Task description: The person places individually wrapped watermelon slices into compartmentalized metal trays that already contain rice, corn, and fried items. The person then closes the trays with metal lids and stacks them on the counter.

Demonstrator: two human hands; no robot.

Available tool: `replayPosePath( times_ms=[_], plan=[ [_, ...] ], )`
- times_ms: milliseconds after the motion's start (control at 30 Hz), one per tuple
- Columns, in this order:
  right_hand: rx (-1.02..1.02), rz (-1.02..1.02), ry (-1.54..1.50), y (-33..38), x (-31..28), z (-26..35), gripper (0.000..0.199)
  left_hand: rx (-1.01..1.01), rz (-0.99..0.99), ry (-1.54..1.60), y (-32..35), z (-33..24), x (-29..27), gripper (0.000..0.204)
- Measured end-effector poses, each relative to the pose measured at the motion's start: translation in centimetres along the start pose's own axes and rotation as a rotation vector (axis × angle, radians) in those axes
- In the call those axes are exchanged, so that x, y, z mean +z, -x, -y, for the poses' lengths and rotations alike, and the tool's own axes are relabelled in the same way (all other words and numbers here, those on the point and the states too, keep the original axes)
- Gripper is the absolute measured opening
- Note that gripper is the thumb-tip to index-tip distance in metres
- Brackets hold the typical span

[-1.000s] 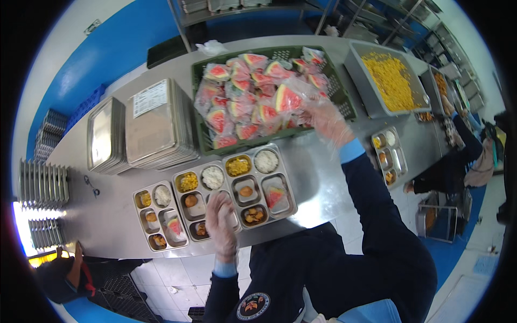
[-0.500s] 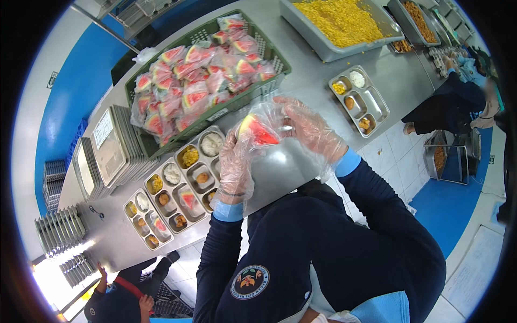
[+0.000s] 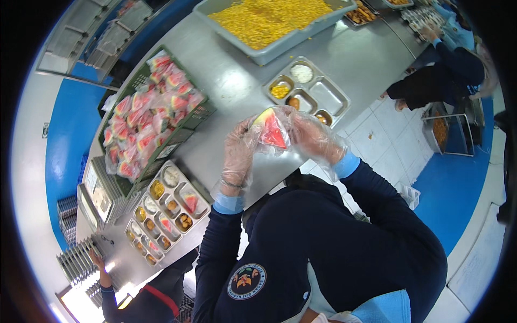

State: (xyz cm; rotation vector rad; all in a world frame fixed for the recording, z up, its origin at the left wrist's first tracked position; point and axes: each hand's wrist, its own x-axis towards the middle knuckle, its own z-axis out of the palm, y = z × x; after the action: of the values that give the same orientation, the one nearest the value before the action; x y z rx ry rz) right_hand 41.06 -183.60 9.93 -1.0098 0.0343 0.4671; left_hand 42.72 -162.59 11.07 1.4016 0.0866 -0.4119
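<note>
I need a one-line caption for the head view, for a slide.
Both gloved hands, left hand and right hand, hold a bagged watermelon slice above a steel table, near a compartment tray.

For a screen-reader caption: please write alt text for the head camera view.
Two hands in clear gloves, left hand and right hand, hold a bagged watermelon wedge above a steel table. Compartment trays of food, a green crate of bagged wedges and a grey tub of yellow food surround it.

A long steel counter (image 3: 237, 81) is running across the room, a blue floor (image 3: 458, 177) and pale tiles (image 3: 377, 145) are showing to its right, and bright light is glaring from the near left corner.
</note>
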Motion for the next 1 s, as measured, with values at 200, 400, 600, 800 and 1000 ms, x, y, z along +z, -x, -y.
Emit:
replayPosePath(
  times_ms=[200, 400, 600, 800, 1000],
  plan=[
    [-0.322, -0.072, 1.054, 1.2, -9.3, 0.6, 0.045, 0.122, 0.122, -0.272, -2.9, 4.7, 5.2, 0.044],
    [-0.041, -0.608, 0.727, -2.6, -21.1, 3.0, 0.026, -0.051, 0.133, -0.327, -2.7, 10.3, 0.3, 0.051],
    [0.133, -0.523, 1.118, -6.5, -26.8, -0.4, 0.038, -0.274, -0.151, -0.325, 2.7, 14.4, -4.7, 0.047],
    [0.32, -0.653, 1.697, -7.0, -25.3, -1.5, 0.037, -0.294, -0.285, -0.254, 5.8, 17.1, -6.3, 0.045],
    [-0.098, -0.82, 1.571, -5.3, -26.5, 3.0, 0.043, -0.337, -0.254, -0.253, 7.6, 18.2, -8.2, 0.046]
  ],
)
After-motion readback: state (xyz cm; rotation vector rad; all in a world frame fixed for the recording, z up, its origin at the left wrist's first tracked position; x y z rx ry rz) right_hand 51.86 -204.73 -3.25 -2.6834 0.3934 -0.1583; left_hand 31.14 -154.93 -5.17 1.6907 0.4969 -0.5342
